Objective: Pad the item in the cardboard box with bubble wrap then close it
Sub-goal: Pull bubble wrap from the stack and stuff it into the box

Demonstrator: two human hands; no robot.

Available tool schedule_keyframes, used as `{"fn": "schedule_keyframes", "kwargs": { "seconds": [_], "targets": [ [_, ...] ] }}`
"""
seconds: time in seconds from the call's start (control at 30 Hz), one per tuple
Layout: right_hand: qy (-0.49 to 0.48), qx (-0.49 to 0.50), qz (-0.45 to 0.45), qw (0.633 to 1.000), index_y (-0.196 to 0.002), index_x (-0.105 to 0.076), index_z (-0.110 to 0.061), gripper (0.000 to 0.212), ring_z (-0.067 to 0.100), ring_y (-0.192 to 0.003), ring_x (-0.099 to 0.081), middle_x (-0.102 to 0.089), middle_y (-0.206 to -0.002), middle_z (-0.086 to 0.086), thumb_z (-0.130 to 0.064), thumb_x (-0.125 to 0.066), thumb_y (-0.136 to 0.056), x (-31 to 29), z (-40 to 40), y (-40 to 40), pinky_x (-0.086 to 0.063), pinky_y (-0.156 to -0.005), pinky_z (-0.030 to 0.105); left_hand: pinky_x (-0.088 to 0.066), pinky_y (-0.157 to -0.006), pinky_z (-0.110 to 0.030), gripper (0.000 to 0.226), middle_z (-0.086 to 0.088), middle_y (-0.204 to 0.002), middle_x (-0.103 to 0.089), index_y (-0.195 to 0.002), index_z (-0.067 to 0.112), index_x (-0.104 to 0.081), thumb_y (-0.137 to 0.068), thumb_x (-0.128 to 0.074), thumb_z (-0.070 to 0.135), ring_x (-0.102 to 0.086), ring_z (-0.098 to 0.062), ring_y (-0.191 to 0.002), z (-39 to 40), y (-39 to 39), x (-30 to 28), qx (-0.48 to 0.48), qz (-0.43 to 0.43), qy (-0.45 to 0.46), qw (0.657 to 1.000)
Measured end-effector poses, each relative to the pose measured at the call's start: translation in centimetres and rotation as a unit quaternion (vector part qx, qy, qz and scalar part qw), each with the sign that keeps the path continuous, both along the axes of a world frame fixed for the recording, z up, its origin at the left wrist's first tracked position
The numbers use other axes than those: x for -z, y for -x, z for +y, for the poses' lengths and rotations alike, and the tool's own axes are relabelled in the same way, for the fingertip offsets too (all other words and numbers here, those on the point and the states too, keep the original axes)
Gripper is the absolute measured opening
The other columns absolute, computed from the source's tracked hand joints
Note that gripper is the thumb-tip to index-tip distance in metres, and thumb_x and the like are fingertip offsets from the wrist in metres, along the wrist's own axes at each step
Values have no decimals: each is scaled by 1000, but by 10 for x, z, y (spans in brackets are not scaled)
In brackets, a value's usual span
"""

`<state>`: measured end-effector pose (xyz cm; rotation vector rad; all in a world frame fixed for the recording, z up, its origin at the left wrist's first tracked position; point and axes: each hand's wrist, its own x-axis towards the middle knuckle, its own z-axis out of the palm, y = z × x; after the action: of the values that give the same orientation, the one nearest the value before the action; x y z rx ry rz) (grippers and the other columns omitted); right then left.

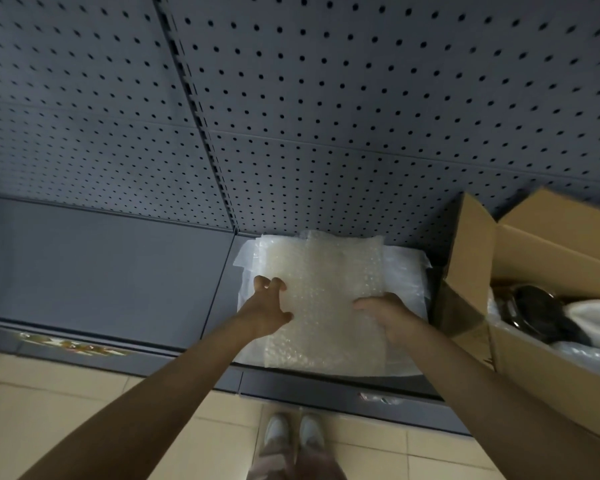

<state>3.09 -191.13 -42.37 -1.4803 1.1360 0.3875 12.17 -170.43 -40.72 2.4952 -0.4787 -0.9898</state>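
A stack of clear bubble wrap sheets [329,271] lies on the grey shelf [118,258]. My left hand [269,306] pinches the top sheet's left edge, thumb underneath and fingers on top. My right hand [383,315] grips the same sheet near its right side. To the right stands an open cardboard box [534,355] with its flaps up. A dark round item [534,310] lies inside it, beside something white and some clear plastic.
A grey pegboard wall [326,98] rises behind the shelf. The shelf's front lip [326,386] runs across below the wrap. Beige floor tiles [66,393] and my light-coloured shoes [295,431] show at the bottom.
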Motion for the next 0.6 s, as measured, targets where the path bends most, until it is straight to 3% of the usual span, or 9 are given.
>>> {"fn": "schedule_keyframes", "kwargs": {
  "seconds": [0.07, 0.2, 0.3, 0.4, 0.6],
  "targets": [
    [49, -13, -4, 999, -107, -61, -7, 32, 29, -93, -65, -68, -105, 13, -19, -73, -79, -7, 1, -3, -55, -85, 36, -44, -82, -24, 57, -9, -143, -19, -137, 17, -32, -90, -63, 27, -54, -22, -97, -1, 0, 1, -17, 10, 12, 1000],
    [65, -23, -52, 996, -115, -61, -7, 37, 31, -96, -66, -68, -107, 14, -13, -69, -79, -23, 12, -4, -55, -90, 41, -43, -82, -26, 60, -11, -139, -26, -136, 15, -30, -90, -64, 30, -48, -20, -94, -3, -2, 1, -34, 29, 18, 999],
    [5, -9, -111, 994, -119, -59, -9, 42, 28, -94, -67, -68, -107, 11, -9, -68, -78, -39, 19, -1, -57, -82, 38, -44, -80, -28, 61, -12, -138, -31, -137, 15, -29, -90, -61, 38, -52, -23, -95, -1, -6, -4, -59, 49, 30, 997],
    [-50, -15, -157, 986, -118, -60, -15, 44, 26, -93, -69, -70, -107, 8, -11, -71, -76, -62, 22, 1, -56, -73, 33, -48, -96, -35, 67, -12, -141, -38, -138, 19, -26, -88, -56, 52, -53, -26, -113, 2, -12, -7, -106, 95, 57, 988],
    [-153, 33, -189, 969, -91, -72, -10, 14, 25, -80, -67, -72, -85, 9, -9, -70, -77, -99, 21, 5, -55, -77, 35, -38, -106, -39, 85, 1, -144, -42, -146, 29, -18, -80, -54, 69, -45, -18, -125, 12, -15, -31, -210, 249, 202, 924]
  ]
}}
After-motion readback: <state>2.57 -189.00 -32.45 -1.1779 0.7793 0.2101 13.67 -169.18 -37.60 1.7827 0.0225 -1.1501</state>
